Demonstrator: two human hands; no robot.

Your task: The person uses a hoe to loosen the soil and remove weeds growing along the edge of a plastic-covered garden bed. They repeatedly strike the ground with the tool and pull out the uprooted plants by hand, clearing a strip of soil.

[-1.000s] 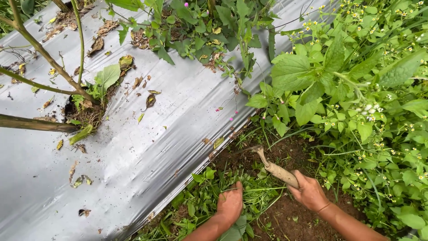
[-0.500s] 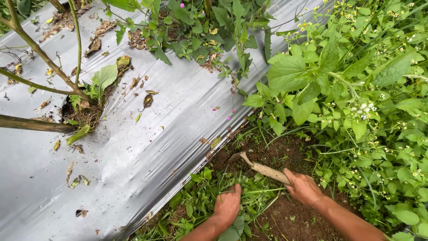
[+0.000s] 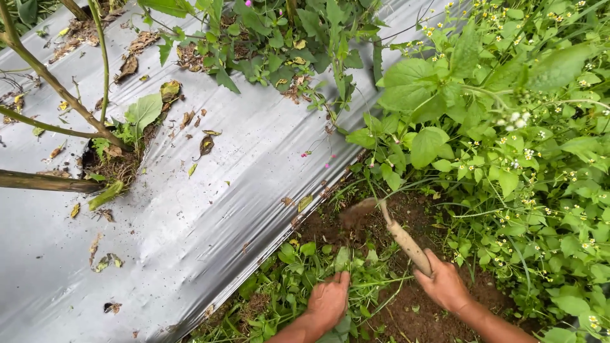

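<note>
Covering the whole left side, a sheet of silver plastic (image 3: pixel 190 209) lies over the raised bed, littered with dry leaves, and a woody stem (image 3: pixel 57 82) rises from a hole in it. Along the sheet's lower edge runs a strip of low weeds (image 3: pixel 286 279), and there the left hand (image 3: pixel 327 300) is pressed down palm-first, fingers (image 3: pixel 340 278) curled into the green stalks — clenched on a tuft of them, as far as one can see. Just to its right, bare brown soil (image 3: pixel 406 311) shows between the two hands. The right hand (image 3: pixel 445 286) is closed around the lower end of a small hoe's wooden handle (image 3: pixel 403 238); the handle slants up and to the left from the fist, well clear of the fingers. Its blade (image 3: pixel 357 211) is blurred, raised just over the dirt beside the plastic's edge — above and between both hands. Tall leafy plants with tiny yellow flowers (image 3: pixel 508 127) crowd the right side.
</note>
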